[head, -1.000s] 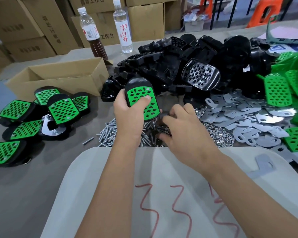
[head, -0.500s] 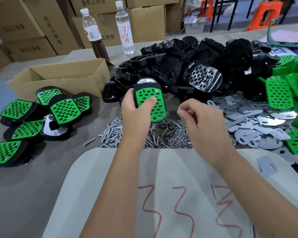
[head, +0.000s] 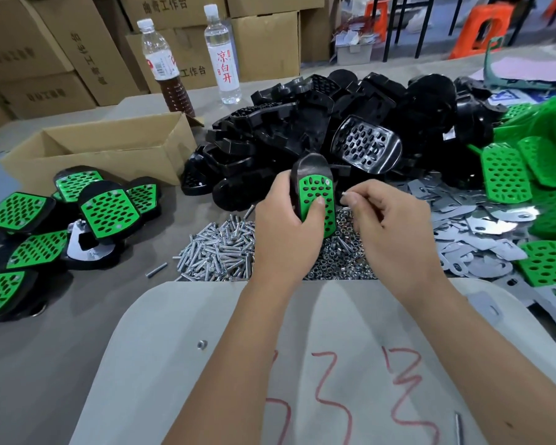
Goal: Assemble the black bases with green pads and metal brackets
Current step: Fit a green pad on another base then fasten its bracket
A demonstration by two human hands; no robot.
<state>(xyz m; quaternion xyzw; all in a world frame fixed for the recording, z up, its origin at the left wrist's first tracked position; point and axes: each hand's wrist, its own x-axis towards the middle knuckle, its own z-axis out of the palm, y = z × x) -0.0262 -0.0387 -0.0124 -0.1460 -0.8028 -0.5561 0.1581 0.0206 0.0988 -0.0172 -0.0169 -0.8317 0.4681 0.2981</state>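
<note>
Your left hand (head: pixel 286 229) holds the black base (head: pixel 313 191) with its green pad, your right hand (head: pixel 389 223) pinches a small screw (head: pixel 343 194), so next poke it into a pad hole.

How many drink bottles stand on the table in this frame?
2. A bottle with brown liquid stands behind the open cardboard box; a clear water bottle stands just right of it. None appear hidden.
</note>
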